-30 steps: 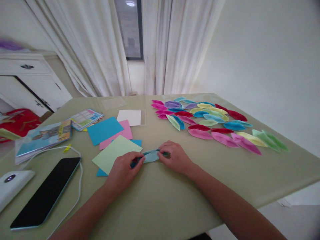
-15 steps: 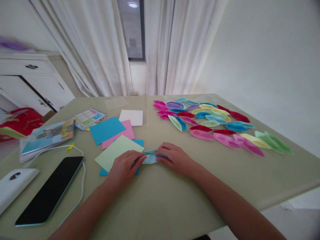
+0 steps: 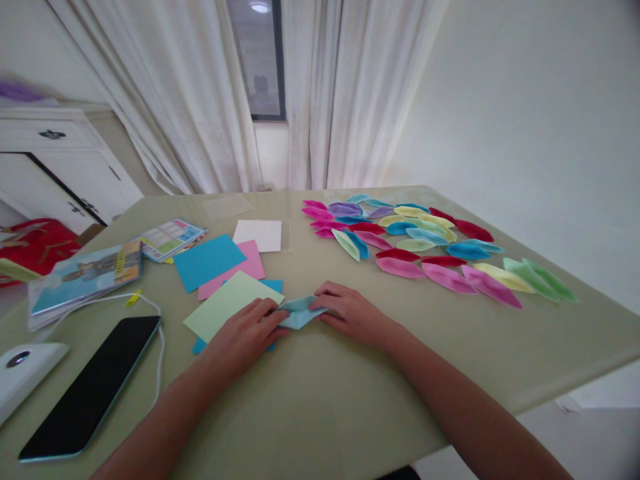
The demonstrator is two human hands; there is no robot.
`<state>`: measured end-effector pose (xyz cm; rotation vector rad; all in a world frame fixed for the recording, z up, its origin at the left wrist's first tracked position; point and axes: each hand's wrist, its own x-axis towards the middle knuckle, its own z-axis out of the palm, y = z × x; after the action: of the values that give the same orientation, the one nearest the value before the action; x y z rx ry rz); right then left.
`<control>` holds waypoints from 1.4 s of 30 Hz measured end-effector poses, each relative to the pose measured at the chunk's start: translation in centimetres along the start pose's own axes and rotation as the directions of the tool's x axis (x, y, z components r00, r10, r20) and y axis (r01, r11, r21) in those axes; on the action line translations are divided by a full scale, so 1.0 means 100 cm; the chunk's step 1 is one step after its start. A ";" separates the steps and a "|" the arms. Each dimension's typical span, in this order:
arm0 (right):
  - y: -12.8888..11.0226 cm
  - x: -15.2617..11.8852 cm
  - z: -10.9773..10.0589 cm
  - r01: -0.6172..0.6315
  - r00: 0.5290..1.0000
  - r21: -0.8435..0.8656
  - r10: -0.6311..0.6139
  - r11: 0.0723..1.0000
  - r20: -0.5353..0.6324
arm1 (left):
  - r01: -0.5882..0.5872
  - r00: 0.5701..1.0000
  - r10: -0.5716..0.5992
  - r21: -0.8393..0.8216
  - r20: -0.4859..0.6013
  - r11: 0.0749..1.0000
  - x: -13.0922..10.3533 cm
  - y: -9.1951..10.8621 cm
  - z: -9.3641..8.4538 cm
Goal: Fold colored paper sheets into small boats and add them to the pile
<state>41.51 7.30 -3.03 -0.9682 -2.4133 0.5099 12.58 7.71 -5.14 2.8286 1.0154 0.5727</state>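
Note:
A folded piece of light blue paper (image 3: 300,313) is low over the table, held between my two hands. My left hand (image 3: 250,328) pinches its left end, and my right hand (image 3: 349,312) pinches its right end. The middle of the paper shows creased flaps between the fingers. Just left of it, partly under my left hand, lies a pale green paper square (image 3: 230,303). Blue sheets (image 3: 270,285) stick out beneath that square, with a pink sheet (image 3: 250,260) and another blue sheet (image 3: 210,260) behind.
Many folded colourful paper pieces (image 3: 400,247) lie in rows at the right. A white paper square (image 3: 257,235) sits farther back. Leftward are booklets (image 3: 90,277), a phone (image 3: 95,387), a white cable (image 3: 161,360) and a white device (image 3: 33,373). The table edge (image 3: 575,387) runs along the right.
The light blue paper's ends have tilted, and its folded flaps show more openly. My fingers have shifted their hold at both ends. The whole view has moved slightly.

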 end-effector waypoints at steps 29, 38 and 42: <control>-0.003 0.000 -0.011 -0.123 0.956 0.753 0.280 0.647 -0.084 | 0.277 0.862 -0.505 -0.804 -0.033 0.526 0.008 0.018 -0.020; 0.001 0.002 -0.012 -0.178 0.960 0.723 0.278 0.668 -0.021 | 0.329 0.854 -0.516 -0.839 0.068 0.434 0.006 0.008 -0.017; 0.000 0.002 -0.010 -0.163 0.957 0.831 0.290 0.532 0.002 | 0.296 0.827 -0.548 -0.928 0.129 0.227 0.007 0.011 -0.011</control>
<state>41.93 7.60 -2.20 -0.8124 -1.5609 1.4628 13.35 7.23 -3.65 1.3702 0.9621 0.9970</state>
